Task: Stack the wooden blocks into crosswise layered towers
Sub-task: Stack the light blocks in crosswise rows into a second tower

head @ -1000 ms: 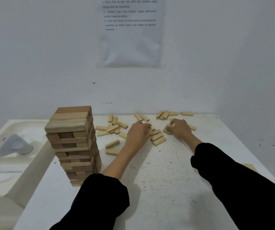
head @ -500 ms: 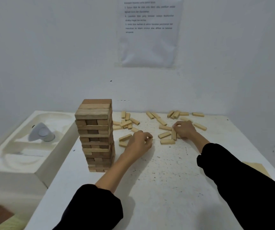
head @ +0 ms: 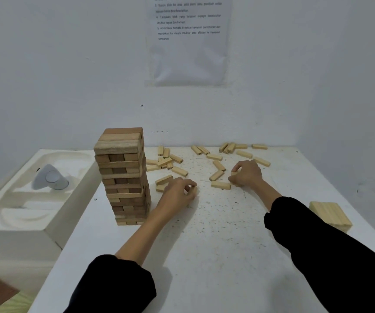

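Now, gathering loose blocks (head: 217,184).
My left hand (head: 177,193) at twelve o'clock and right hand (head: 248,173) at one each pinch one for stacking, clear of the tower (head: 123,175).

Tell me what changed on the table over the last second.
The left-hand grip drew back toward the person, curled round a block. The right-hand grip now pinches a second block; the middle blocks, once side by side between the hands, lie spread apart. The tower and the far blocks stayed put.
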`<action>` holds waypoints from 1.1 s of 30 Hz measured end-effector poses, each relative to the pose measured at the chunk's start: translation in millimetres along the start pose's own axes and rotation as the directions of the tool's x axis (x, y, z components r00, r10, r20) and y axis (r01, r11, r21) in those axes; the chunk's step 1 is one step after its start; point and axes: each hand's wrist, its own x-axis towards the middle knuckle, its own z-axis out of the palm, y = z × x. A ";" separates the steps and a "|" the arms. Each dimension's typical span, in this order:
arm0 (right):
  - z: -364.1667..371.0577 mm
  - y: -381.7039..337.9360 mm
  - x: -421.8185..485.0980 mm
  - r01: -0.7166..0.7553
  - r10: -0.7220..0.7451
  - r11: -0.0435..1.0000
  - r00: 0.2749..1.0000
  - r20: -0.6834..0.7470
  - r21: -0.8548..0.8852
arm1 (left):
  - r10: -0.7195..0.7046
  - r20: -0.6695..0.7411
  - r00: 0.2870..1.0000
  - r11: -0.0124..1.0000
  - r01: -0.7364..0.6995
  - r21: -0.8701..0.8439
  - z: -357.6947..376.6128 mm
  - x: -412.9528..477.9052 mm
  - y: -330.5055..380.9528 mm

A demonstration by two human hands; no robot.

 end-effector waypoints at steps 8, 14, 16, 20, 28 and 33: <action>-11.2 8.3 -112.5 0.238 -0.243 0.970 0.963 0.114 0.059 | 0.026 0.031 0.999 0.998 -0.025 -0.056 -4.0 -27.2 11.3; -14.6 30.3 -143.6 0.366 -0.386 0.921 0.903 0.188 0.136 | 0.084 0.156 0.984 0.993 -0.070 -0.095 -4.0 -64.3 32.1; -17.3 33.2 -144.0 0.385 -0.425 0.902 0.871 0.245 0.196 | 0.139 0.221 0.965 0.988 -0.121 -0.094 -1.0 -74.4 38.0; -24.2 43.6 -143.2 0.425 -0.457 0.890 0.836 0.305 0.167 | 0.228 0.288 0.930 0.971 -0.193 -0.144 5.5 -83.1 44.4; -24.8 58.4 -145.0 0.332 -0.390 0.906 0.897 0.210 0.265 | 0.173 0.194 0.966 0.970 -0.133 -0.202 11.1 -80.1 44.0; -18.4 50.9 -147.4 0.344 -0.421 0.891 0.871 0.255 0.295 | 0.180 0.143 0.973 0.964 -0.145 -0.221 24.2 -80.5 56.0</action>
